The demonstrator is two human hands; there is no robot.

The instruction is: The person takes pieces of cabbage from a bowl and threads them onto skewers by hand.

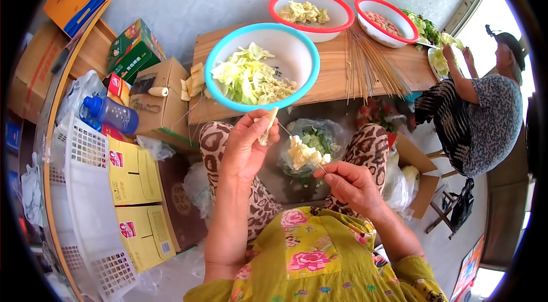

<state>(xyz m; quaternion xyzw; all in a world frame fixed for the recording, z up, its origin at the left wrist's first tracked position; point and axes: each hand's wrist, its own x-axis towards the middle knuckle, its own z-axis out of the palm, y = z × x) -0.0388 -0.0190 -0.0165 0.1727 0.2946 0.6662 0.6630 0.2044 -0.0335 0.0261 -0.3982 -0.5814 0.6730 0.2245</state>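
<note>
My left hand (248, 145) pinches a pale, folded cabbage-like piece (267, 127) just in front of the blue-rimmed bowl. Between the fingers of my right hand (354, 185) is the lower end of a thin skewer (322, 168). Several pale yellowish pieces (303, 153) are bunched on that skewer, and its tip points up toward the piece in my left hand. The blue-rimmed bowl (312, 51) holds torn cabbage leaves (245, 76). Loose skewers (371, 65) lie fanned out on the wooden table (197, 111), to the right.
Two red-rimmed bowls (274, 2) (408, 39) stand at the back, one with pale pieces, one with pinkish pieces. A plastic bag of greens (311, 145) lies between my knees. Another person (485, 102) sits at right. Boxes (162, 82) and a white basket (88, 188) are at left.
</note>
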